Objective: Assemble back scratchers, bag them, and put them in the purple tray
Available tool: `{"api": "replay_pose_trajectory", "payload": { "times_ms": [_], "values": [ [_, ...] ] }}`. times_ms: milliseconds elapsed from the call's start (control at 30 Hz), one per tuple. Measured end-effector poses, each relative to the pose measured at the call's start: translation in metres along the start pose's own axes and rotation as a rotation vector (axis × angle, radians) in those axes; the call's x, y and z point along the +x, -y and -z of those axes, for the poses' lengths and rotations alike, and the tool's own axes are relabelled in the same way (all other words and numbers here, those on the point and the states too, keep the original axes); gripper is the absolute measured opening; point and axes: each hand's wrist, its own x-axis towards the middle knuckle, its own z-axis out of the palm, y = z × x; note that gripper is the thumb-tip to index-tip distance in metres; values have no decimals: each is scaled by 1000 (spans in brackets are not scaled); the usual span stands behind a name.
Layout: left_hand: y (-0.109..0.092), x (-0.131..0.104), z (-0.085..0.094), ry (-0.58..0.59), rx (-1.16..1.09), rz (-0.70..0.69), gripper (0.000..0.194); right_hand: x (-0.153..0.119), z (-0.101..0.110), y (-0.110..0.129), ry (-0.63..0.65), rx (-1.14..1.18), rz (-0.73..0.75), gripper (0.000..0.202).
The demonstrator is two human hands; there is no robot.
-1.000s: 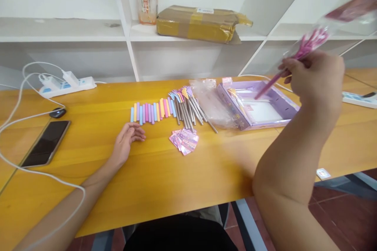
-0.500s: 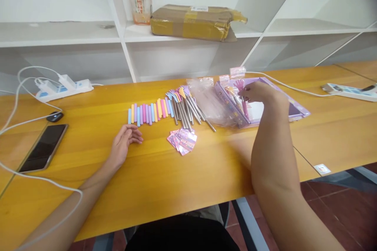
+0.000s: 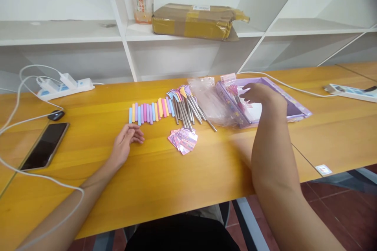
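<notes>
Right hand [image 3: 259, 93], fingers apart, partly hides purple box [image 3: 284, 93]; pink hand-shaped scratcher [image 3: 233, 90] in shiny clear plastic lies inside, lower end blurry. Left hand [image 3: 126, 137] loosely curled on wooden bench [image 3: 176, 180].

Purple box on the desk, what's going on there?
The right hand is over the purple box, fingers spread beside a pink hand-shaped piece in it. The left hand rests near a row of coloured sticks. Metal rods with hand-shaped heads and fanned cards lie between the hands.
</notes>
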Motion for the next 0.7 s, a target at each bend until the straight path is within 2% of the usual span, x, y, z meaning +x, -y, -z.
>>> {"api": "replay_pose_trajectory", "payload": {
  "times_ms": [67, 100, 167, 233, 300, 367, 433, 567, 700],
  "values": [
    [0, 0, 0, 8, 10, 3, 30, 2, -4, 1, -61, 2, -5, 42],
    [0, -1, 0, 11, 16, 5, 30, 4, -8, 2, -134, 8, 5, 51],
    [-1, -1, 0, 14, 23, 8, 30, 9, -20, 4, -245, 37, 66, 62],
    [-1, -1, 0, 13, 28, 11, 30, 13, -37, 5, -149, 70, 144, 66],
    [-1, -1, 0, 14, 33, 12, 30, 15, -56, 5, 49, 84, 178, 70],
    [0, -1, -1, 13, 41, 12, 30, 14, -72, 3, 188, 95, 147, 78],
    [0, -1, 0, 12, 50, 17, 30, 12, -81, 1, 259, 109, 101, 87],
    [2, -1, 0, 24, 58, 15, 30, 10, -84, -2, 296, 167, 80, 92],
    [2, -1, 0, 28, 70, 9, 30, 14, -81, -2, 256, 199, 79, 81]
  ]
}}
